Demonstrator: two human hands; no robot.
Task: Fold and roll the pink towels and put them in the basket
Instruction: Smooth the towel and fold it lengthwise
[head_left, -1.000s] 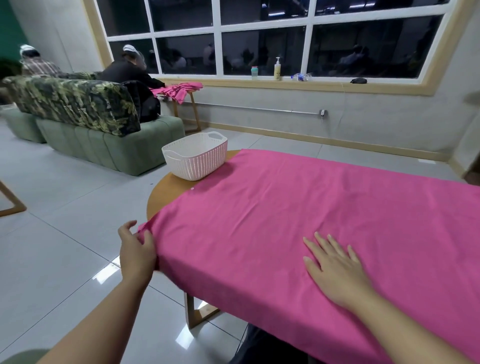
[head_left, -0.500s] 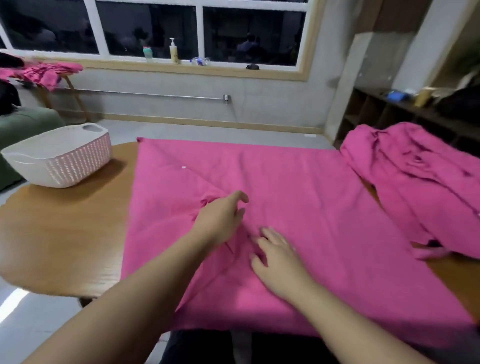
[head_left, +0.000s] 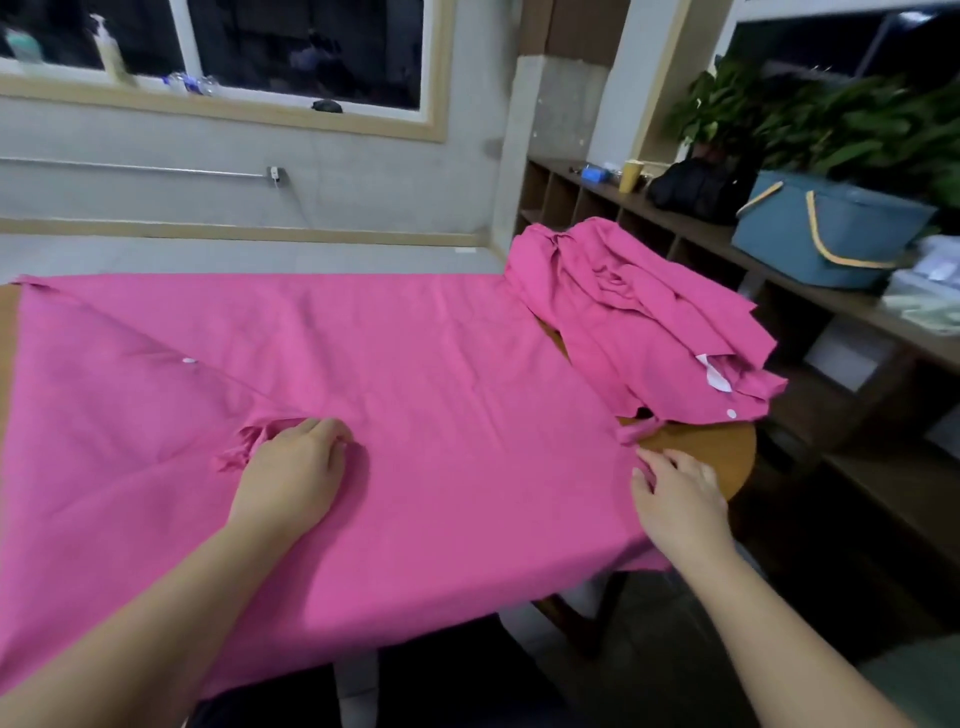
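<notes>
I am seeing the pink towel (head_left: 415, 374) lying spread over the surface (head_left: 711, 452), left hand (head_left: 296, 467) pinching its folded-in corner, right hand (head_left: 675, 493) pinching its right edge, pile of pink towels (head_left: 639, 317) sitting just beside it.

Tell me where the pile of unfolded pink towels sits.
The pile of pink towels lies on the table's far right end, beyond the right hand, beside the wooden shelf.

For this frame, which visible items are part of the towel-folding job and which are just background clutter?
Part of the job:
spread pink towel, left hand holding its folded-in corner
right hand at its right edge
pile of pink towels
wooden table

Just lying about:
blue basket, yellow cup and black bag on the shelf
plants
pump bottle on the sill
</notes>
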